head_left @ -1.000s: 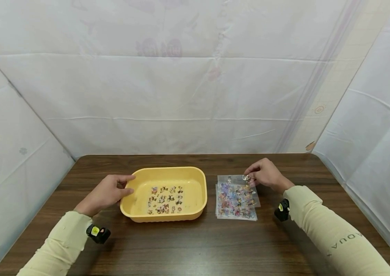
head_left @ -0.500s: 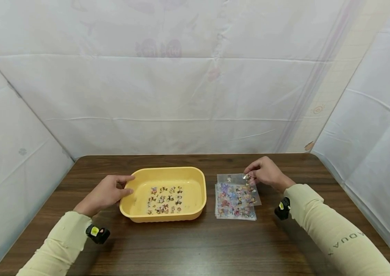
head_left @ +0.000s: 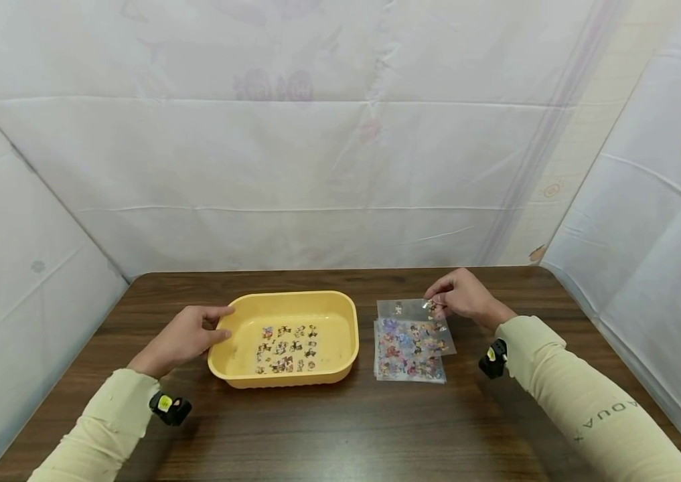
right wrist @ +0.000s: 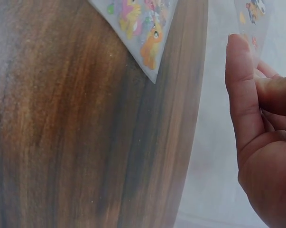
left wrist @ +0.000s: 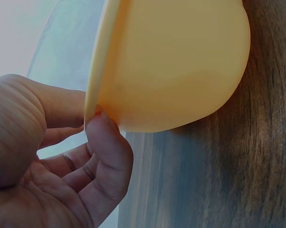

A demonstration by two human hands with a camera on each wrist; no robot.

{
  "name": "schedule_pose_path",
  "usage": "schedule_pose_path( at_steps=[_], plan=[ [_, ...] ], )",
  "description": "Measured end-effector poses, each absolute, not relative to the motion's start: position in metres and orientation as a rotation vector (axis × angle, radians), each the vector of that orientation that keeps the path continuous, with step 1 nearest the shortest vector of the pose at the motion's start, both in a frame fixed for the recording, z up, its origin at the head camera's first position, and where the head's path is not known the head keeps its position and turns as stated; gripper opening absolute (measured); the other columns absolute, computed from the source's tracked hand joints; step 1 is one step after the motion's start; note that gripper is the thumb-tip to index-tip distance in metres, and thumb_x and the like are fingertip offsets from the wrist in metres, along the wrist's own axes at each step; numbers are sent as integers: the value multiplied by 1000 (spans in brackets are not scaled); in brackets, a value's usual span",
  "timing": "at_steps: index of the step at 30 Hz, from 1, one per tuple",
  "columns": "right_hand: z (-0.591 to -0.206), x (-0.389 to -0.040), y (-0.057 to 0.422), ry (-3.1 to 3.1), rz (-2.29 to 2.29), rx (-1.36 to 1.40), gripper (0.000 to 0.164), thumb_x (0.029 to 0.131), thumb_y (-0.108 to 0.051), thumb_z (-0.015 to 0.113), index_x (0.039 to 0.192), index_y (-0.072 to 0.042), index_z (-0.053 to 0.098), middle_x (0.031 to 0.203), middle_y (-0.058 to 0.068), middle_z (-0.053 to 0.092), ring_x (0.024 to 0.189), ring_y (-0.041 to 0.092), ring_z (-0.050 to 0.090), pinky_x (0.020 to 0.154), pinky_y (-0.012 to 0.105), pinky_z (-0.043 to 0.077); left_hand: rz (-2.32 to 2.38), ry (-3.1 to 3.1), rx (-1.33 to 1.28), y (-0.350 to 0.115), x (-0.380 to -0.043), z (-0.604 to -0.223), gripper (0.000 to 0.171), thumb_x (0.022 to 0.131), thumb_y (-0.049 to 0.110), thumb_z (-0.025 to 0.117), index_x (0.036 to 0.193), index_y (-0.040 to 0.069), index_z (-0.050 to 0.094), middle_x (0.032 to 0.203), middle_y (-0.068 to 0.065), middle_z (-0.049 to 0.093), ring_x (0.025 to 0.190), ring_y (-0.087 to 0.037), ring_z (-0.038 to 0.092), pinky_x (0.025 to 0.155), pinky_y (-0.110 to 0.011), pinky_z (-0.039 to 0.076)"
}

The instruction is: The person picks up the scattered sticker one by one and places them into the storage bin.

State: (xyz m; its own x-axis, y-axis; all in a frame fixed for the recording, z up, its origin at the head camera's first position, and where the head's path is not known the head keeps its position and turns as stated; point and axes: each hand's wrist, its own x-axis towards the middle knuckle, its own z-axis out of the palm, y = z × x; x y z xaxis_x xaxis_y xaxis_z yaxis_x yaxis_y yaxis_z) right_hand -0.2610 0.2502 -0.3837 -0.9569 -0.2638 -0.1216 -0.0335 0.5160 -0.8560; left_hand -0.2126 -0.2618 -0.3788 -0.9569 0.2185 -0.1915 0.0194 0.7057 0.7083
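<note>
My left hand [head_left: 186, 338] pinches the left rim of a yellow plastic tray [head_left: 294, 306]; in the left wrist view the fingers clasp the thin rim of the tray [left wrist: 180, 61]. Flat inside the tray lies a clear sticker sheet [head_left: 282, 348] with small cartoon figures. Right of the tray is a stack of clear sticker sheets [head_left: 409, 370]. My right hand [head_left: 467, 298] pinches the far right corner of the top sticker sheet [head_left: 390, 309], which is partly raised from the stack. In the right wrist view, part of the held sheet [right wrist: 253, 16] shows beyond the fingers.
The brown wooden table [head_left: 346, 435] carries the tray and the stack side by side. White patterned cloth [head_left: 292, 161] hangs behind the table and along both sides. A black wrist camera [head_left: 170, 408] sits below the left hand, and another wrist camera [head_left: 493, 359] below the right.
My right hand has moved slightly up and away, drawing the top sticker sheet farther past the stack's back edge. The left hand keeps its grip on the tray rim.
</note>
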Motion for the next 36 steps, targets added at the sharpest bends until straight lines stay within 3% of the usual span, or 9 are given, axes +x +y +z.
schedule_pose_path(
  at_steps=[36],
  plan=[
    [-370, -266, 240, 2513, -1410, -279, 24, 102, 8, 53, 116, 14, 72, 97, 21, 74, 76, 17, 73, 74, 35, 64, 1066, 2655, 151, -261, -218, -381, 57, 102, 10, 66, 154, -3, 47, 113, -19, 62, 78, -21, 62, 61, -36, 57]
  ],
)
